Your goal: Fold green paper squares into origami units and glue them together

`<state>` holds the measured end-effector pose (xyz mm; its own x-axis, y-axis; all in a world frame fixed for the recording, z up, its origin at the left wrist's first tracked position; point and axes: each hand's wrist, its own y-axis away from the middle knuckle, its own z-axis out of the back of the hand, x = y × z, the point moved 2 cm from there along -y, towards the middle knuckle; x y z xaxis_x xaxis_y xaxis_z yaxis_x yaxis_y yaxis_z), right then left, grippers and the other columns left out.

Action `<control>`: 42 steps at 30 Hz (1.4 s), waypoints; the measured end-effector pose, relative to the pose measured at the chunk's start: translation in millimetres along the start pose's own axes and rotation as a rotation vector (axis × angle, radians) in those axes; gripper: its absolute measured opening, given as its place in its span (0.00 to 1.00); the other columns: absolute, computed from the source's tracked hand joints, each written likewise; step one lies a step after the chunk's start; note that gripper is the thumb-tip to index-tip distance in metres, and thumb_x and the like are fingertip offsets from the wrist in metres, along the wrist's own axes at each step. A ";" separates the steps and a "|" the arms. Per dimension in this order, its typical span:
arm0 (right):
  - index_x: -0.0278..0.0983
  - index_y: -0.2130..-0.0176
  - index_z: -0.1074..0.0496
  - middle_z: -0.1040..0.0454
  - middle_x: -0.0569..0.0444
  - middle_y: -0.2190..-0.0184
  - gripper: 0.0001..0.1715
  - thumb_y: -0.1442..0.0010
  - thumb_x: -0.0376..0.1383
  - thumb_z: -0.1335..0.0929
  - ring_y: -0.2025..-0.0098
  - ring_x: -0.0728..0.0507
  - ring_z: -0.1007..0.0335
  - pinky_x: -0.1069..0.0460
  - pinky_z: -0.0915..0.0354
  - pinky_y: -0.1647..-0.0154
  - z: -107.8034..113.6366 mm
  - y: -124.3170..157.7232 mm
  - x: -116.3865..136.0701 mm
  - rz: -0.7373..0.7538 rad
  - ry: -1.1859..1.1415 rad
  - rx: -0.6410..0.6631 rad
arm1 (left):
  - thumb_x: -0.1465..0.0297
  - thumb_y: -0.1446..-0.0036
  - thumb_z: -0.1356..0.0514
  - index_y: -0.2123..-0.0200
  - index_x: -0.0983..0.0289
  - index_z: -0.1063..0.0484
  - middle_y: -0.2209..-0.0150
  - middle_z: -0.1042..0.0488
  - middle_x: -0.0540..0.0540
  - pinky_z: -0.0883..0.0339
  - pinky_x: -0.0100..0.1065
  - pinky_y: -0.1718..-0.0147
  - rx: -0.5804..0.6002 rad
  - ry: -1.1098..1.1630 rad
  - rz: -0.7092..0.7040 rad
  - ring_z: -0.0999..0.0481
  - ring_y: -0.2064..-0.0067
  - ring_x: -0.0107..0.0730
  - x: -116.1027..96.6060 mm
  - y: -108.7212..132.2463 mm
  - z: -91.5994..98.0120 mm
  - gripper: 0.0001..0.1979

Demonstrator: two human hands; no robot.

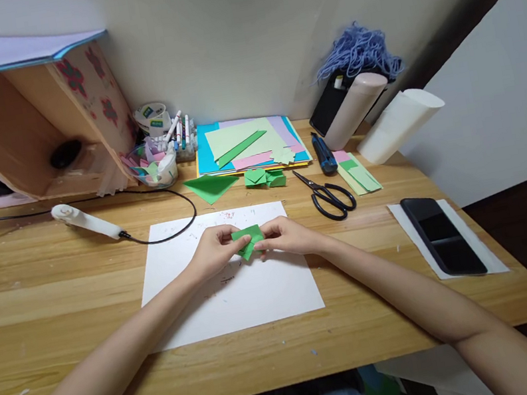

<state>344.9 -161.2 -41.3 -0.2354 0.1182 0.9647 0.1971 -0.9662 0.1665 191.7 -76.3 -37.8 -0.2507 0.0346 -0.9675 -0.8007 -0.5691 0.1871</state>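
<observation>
A small piece of folded green paper (249, 240) is held between my two hands, above a white sheet (239, 296) with faint marks on it. My left hand (216, 250) pinches its left side, thumb on top. On the right side, my right hand (283, 236) grips the paper with thumb and fingers closed. Just beyond the sheet lie a green paper triangle (212, 188) and some folded green paper pieces (264, 178). Black-handled scissors (328, 195) rest to the right of them.
A glue gun (86, 222) with a black cord lies at left, near a large cardboard box (97, 110). Stacked coloured paper (207, 146), markers (180, 130) and a tub of scraps (157, 165) stand at the back. A blue cutter (324, 155), white roll (400, 124) and phone (441, 235) are at right.
</observation>
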 end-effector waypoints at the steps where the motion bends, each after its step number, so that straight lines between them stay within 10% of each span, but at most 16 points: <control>1: 0.31 0.72 0.27 0.26 0.51 0.75 0.19 0.47 0.46 0.33 0.71 0.48 0.33 0.54 0.39 0.68 0.1 0.0 -0.5 -0.002 0.004 -0.019 | 0.60 0.53 0.39 0.74 0.68 0.30 0.76 0.27 0.54 0.39 0.28 0.75 -0.001 0.005 0.000 0.29 0.74 0.29 -0.2 0.0 -0.2 0.15; 19: 0.32 0.69 0.26 0.26 0.53 0.72 0.16 0.49 0.43 0.31 0.69 0.48 0.32 0.55 0.39 0.69 0.1 2.0 1.2 0.030 0.008 0.015 | 0.60 0.54 0.40 0.78 0.67 0.32 0.79 0.30 0.52 0.46 0.26 0.80 -0.048 -0.144 -0.024 0.35 0.78 0.25 -2.3 2.4 -1.0 0.15; 42: 0.33 0.73 0.28 0.28 0.54 0.75 0.20 0.41 0.45 0.38 0.71 0.49 0.34 0.55 0.41 0.68 -5.2 3.1 2.7 0.139 0.114 -0.030 | 0.68 0.55 0.37 0.82 0.67 0.30 0.82 0.32 0.49 0.44 0.30 0.76 0.016 0.185 -0.007 0.37 0.78 0.24 -0.9 6.7 -0.2 0.10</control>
<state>339.9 -165.1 -39.2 -0.3144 -0.0421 0.9483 0.2075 -0.9779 0.0254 186.7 -80.4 -35.7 -0.1424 -0.1139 -0.9832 -0.8109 -0.5562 0.1819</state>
